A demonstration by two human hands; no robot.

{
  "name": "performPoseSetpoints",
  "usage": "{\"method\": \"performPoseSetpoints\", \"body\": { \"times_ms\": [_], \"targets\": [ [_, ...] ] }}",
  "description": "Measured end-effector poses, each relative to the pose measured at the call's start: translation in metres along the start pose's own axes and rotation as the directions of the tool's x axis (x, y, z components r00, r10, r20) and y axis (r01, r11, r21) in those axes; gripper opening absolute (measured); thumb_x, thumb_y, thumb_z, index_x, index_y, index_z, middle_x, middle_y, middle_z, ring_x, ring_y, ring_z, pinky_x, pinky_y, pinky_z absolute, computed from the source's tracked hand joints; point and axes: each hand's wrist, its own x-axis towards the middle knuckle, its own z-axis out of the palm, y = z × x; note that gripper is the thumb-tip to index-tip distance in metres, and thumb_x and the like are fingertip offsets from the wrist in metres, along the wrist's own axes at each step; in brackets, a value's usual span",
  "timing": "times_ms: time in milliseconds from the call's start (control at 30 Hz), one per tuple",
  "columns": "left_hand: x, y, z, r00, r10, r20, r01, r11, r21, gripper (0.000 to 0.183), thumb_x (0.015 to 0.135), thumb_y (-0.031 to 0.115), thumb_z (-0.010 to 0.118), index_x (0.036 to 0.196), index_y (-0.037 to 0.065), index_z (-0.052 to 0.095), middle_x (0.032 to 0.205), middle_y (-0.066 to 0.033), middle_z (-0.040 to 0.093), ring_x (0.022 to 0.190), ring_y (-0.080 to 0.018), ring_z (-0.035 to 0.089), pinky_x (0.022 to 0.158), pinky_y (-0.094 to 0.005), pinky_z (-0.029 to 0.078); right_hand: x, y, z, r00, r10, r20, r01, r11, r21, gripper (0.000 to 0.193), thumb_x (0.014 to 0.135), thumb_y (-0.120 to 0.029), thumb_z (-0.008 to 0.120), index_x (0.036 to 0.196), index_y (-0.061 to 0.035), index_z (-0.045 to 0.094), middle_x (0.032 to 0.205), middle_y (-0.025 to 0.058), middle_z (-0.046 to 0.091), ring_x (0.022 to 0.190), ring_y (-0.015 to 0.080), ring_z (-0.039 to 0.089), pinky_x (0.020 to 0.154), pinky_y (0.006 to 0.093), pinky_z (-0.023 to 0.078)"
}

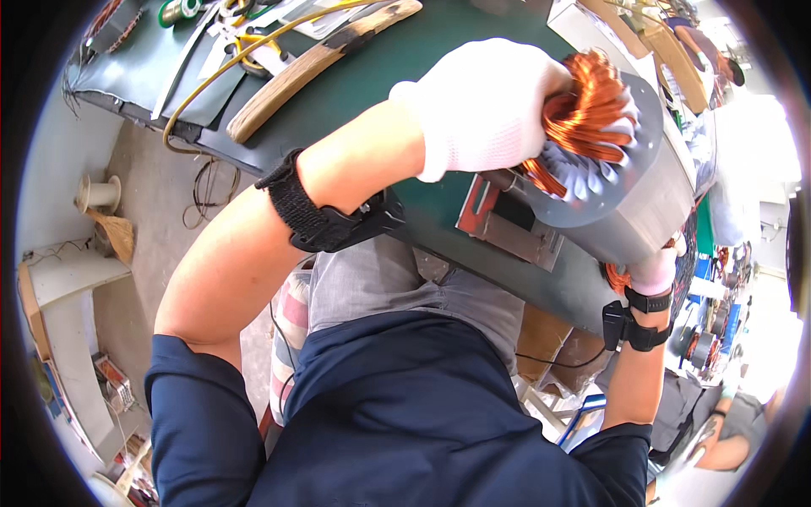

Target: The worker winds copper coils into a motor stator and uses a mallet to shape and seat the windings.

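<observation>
A grey cylindrical motor stator (pixel 629 221) lies on its side at the right part of the bench, its near-left end facing me. Copper wire coils (pixel 591 106) bulge out of that end, with white insulation pieces (pixel 579 173) round the slots. My left hand (pixel 490 106), in a white knit glove, is closed over the copper coils; its fingertips are partly hidden behind the wire. At the stator's other end is my right hand (pixel 655 272), gloved too, close to more copper wire (pixel 617 277). The stator hides most of its fingers.
A metal stand (pixel 511 228) with a reddish end sits beneath the stator on the green bench top (pixel 422 68). A wooden stick (pixel 296 80), yellow-handled scissors (pixel 245 52), a yellow cable (pixel 211 80) and a wire spool (pixel 179 10) lie at the far left. Other people are at the right.
</observation>
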Motion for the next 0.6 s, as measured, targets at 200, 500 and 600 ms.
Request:
{"method": "performPoseSetpoints", "body": {
  "times_ms": [200, 500, 600],
  "targets": [
    [-0.003, -0.003, 0.004, 0.997, -0.062, 0.038, 0.065, 0.994, -0.089, 0.031, 0.076, 0.0, 0.066, 0.106, -0.003, 0.071, 0.093, -0.0265, 0.07, 0.093, -0.044, 0.068, 0.083, -0.0418, 0.056, -0.017, -0.004, 0.01, 0.795, 0.565, 0.221, -0.589, 0.806, 0.058, 0.038, 0.106, -0.034, 0.045, 0.134, -0.011, 0.057, 0.126, 0.0067, 0.061, 0.119, 0.0248, 0.059, 0.095, 0.0423, 0.052],
    [-0.007, -0.012, 0.009, 0.985, -0.134, 0.108, 0.167, 0.894, -0.417, 0.036, 0.084, -0.001, 0.058, 0.118, -0.008, 0.068, 0.099, -0.0258, 0.073, 0.087, -0.0312, 0.073, 0.085, -0.0364, 0.057, -0.021, -0.007, 0.013, 0.811, 0.392, 0.434, 0.161, 0.564, -0.81, 0.047, 0.107, -0.036, 0.049, 0.144, -0.007, 0.049, 0.14, 0.0106, 0.057, 0.125, 0.0264, 0.058, 0.102, 0.0425, 0.049],
    [-0.009, -0.01, 0.004, 0.981, -0.162, 0.108, 0.194, 0.875, -0.444, 0.035, 0.086, -0.001, 0.058, 0.119, -0.009, 0.067, 0.101, -0.025, 0.073, 0.087, -0.0294, 0.074, 0.086, -0.0353, 0.058, -0.021, -0.013, 0.009, 0.847, 0.329, 0.416, 0.113, 0.654, -0.748, 0.046, 0.106, -0.034, 0.051, 0.142, -0.0068, 0.051, 0.139, 0.0106, 0.059, 0.124, 0.0264, 0.058, 0.102, 0.0426, 0.049]
  ]
}}
